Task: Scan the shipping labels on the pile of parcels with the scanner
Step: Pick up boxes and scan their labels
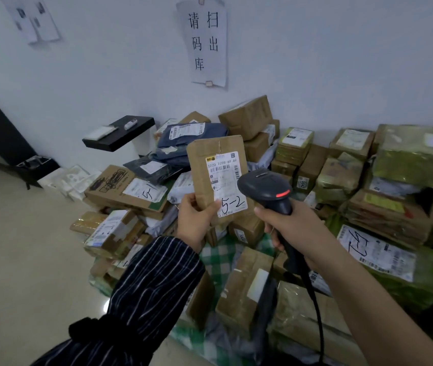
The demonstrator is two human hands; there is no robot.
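1. Watching the feed from my end, I'd say we're early on. One small cardboard parcel [211, 167] is lifted clear of the pile of parcels [342, 178], and the red light on the scanner [264, 184] is lit, so this one looks mid-scan.
2. Pretty much the whole heap looks left to do. A few boxes have marker scribbles like "5-1", but I can't tell if that means scanned.
3. The left hand [196, 219] pinches the parcel by its lower edge, thumb on the front just beside the shipping label [224, 178]. The parcel is upright with the label facing the camera.
4. The right hand [292, 228] is wrapped round the scanner's handle, with the cable hanging below. The scanner head sits just right of the label, close in. Can't tell if it's touching.
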